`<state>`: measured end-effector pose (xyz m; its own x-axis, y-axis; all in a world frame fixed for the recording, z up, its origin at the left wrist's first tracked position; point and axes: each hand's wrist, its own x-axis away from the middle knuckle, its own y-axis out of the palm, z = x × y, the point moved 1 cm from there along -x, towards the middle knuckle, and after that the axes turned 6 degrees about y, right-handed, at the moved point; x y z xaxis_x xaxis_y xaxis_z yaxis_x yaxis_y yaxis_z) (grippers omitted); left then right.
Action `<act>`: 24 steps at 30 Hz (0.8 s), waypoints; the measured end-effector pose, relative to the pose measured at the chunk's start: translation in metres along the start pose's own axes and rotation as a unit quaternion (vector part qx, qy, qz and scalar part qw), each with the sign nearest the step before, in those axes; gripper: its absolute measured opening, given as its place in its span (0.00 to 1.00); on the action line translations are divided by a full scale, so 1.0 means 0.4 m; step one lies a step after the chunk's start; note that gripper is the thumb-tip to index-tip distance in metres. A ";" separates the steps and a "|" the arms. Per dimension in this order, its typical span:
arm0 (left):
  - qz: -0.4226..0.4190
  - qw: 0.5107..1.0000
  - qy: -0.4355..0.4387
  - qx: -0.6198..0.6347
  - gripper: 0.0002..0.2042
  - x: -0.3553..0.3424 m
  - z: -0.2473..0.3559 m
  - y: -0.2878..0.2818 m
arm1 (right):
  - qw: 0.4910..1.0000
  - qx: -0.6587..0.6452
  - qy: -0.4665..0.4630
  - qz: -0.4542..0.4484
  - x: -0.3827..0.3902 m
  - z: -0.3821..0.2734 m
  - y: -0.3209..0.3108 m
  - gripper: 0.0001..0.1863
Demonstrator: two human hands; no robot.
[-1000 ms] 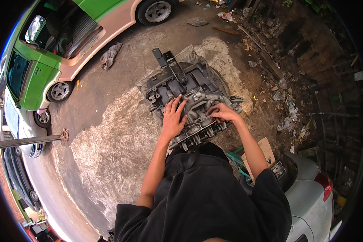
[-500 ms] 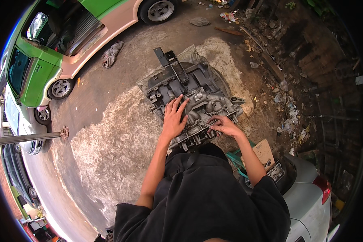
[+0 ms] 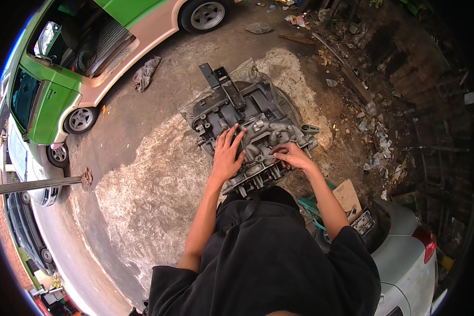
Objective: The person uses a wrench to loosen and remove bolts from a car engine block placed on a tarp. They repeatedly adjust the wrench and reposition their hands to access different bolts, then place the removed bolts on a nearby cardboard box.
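Along the far left rim, a dark car (image 3: 23, 226) stands parked on the pale paving, with a pole (image 3: 34, 186) crossing just beyond it and ending in a ragged brown tuft (image 3: 87, 177). Pale silver car (image 3: 43, 171) partly behind the pole. Green van (image 3: 50, 113) above, pinkish along its lower body, side opening dark. Grey crumpled cloth (image 3: 146, 73) on the ground near the van.

Centre: left hand (image 3: 227, 158) laid on the near left part of a grey metal engine assembly (image 3: 258, 125), fingers apart and fairly straight, thumb out to the side. Engine sits right in front of the person's dark-clothed torso; black bracket (image 3: 225, 87) rises at its far side, grey sheeting (image 3: 246, 67) shows past that edge. Right hand (image 3: 294, 157) over the engine's near right part, fingers bent and pinched on a slim metal tool (image 3: 267, 157); the tool's exact kind is too small to tell.

Farther right: green frame (image 3: 309, 208) low down, cardboard piece (image 3: 346, 196) beside it, then the rear of a silver car (image 3: 405, 260) with red tail light (image 3: 425, 243). Scattered litter (image 3: 380, 142) on the dark soil.
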<state>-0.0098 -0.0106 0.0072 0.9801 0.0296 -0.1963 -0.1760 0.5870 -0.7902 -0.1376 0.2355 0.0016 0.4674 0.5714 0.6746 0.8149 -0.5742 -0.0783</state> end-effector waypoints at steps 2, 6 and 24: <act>0.000 1.000 0.000 -0.002 0.36 0.000 0.001 -0.002 | 1.000 -0.015 0.004 -0.002 -0.002 0.000 0.006 0.10; 0.004 1.000 0.000 0.000 0.35 0.000 0.003 -0.003 | 0.998 -0.004 -0.033 -0.053 0.007 0.012 0.031 0.09; 0.001 1.000 -0.009 0.010 0.37 0.002 -0.003 0.006 | 0.984 -0.160 -0.073 -0.013 0.035 0.038 0.225 0.10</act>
<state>-0.0097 -0.0103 0.0044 0.9813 0.0460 -0.1870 -0.1766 0.6023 -0.7785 -0.0526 0.2009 -0.0073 0.5107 0.6537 0.5584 0.6886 -0.6999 0.1895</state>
